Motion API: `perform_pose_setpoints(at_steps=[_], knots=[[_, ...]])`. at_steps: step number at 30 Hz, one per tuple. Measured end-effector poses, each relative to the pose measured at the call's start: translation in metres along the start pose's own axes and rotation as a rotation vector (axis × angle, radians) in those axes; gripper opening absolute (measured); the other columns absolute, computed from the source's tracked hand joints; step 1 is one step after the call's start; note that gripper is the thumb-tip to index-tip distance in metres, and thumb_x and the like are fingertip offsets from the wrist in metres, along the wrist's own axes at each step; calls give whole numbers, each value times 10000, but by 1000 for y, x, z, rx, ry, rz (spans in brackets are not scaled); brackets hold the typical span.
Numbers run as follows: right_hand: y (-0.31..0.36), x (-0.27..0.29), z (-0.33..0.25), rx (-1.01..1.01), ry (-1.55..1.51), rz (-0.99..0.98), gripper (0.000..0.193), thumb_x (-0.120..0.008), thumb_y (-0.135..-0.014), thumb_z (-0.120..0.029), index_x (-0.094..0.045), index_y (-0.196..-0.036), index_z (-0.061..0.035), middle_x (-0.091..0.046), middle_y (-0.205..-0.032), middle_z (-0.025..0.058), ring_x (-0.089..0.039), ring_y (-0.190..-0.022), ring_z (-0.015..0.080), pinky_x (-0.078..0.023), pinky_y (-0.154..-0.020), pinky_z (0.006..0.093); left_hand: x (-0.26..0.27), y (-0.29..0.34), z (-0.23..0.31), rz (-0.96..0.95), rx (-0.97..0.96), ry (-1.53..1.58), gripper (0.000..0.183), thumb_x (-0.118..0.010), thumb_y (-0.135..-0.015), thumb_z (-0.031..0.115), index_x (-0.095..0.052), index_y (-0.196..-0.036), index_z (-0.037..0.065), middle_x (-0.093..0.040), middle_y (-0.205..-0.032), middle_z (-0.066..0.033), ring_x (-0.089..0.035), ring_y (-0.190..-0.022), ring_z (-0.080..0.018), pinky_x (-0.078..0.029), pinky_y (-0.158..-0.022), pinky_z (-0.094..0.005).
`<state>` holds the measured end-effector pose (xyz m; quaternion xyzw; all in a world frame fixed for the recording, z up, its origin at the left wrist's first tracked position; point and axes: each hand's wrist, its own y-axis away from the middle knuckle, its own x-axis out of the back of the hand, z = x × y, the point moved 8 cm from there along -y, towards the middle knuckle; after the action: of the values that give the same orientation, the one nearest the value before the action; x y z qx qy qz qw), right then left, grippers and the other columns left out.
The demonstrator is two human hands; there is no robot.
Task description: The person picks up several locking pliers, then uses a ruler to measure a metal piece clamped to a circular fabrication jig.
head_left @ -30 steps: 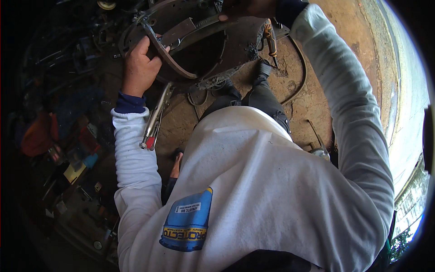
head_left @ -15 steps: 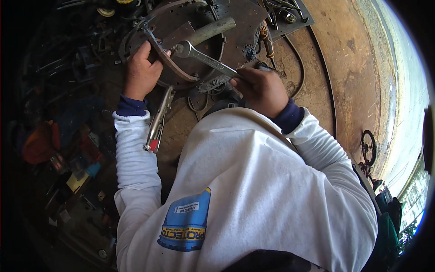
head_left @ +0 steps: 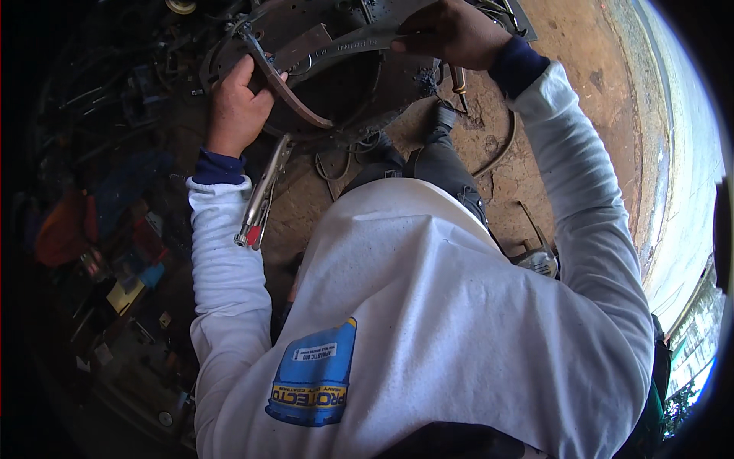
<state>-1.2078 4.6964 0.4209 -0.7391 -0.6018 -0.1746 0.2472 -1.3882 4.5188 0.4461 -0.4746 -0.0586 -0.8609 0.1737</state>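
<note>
My left hand point(head_left: 235, 111) is closed around a curved metal strip point(head_left: 287, 96), with its index finger and thumb at either side of it. My right hand point(head_left: 459, 34) grips the far end of a wrench point(head_left: 344, 47), whose jaw end lies beside the strip near my left thumb; what the jaw sits on is hard to see. Both strip and wrench lie over a dark steel plate assembly point(head_left: 405, 84) with a round opening. Locking pliers point(head_left: 264, 195) hang from the assembly's near edge, close to my left wrist, with nobody's hand on them.
An orange-handled tool point(head_left: 459, 80) stands at the assembly's right edge, near a cable point(head_left: 505, 145) on the brown floor. A metal-bodied tool point(head_left: 539, 262) lies by my right side. Dark clutter fills the left, including a red object point(head_left: 65, 229).
My right hand has swung the wrench handle away from my body, upward and to the right. My left hand stays at the strip. My legs and the metal-bodied tool have come into view.
</note>
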Motion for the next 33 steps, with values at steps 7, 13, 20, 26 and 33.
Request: perform_pose_setpoints(at_steps=[7, 13, 20, 26, 33], knots=[[-59, 3, 36, -68, 104, -311, 247, -692, -819, -286, -719, -962, -87, -702, -900, 102, -653, -839, 222, -498, -779, 347, -3, -3, -4, -12, 49, 6, 290, -708, -810, 184, -612, -1031, 22, -665, -946, -182, -648, -900, -356, -500, -752, -374], [-45, 6, 22, -138, 107, -127, 278, -672, -827, -311, -708, -950, -64, -697, -856, 118, -659, -790, 257, -518, -731, 358, -1, -6, 4, 25, -63, -30, 291, -704, -809, 181, -609, -1032, 20, -661, -932, -179, -636, -886, -366, -497, -756, -389], [69, -100, -60, -512, -140, 322, 298, -634, -868, -358, -661, -861, -62, -651, -704, 137, -647, -656, 331, -518, -600, 415, -2, -2, 2, 9, -22, 3, 271, -705, -806, 177, -613, -1000, 13, -660, -925, -190, -628, -875, -383, -497, -746, -397], [67, -85, -62, -381, -53, 275, 249, -645, -857, -302, -650, -904, -58, -633, -695, 159, -629, -646, 353, -494, -577, 430, -2, 2, -2, -8, -16, -24, 305, -698, -834, 160, -597, -1073, 1, -665, -979, -161, -649, -898, -290, -488, -789, -344], [72, -104, -61, -473, -254, 232, 247, -627, -881, -254, -617, -884, -7, -599, -714, 190, -597, -657, 376, -473, -604, 429, -4, 1, -7, -40, 4, -37, 287, -693, -836, 167, -599, -1051, 1, -663, -956, -174, -649, -885, -312, -491, -774, -349]])
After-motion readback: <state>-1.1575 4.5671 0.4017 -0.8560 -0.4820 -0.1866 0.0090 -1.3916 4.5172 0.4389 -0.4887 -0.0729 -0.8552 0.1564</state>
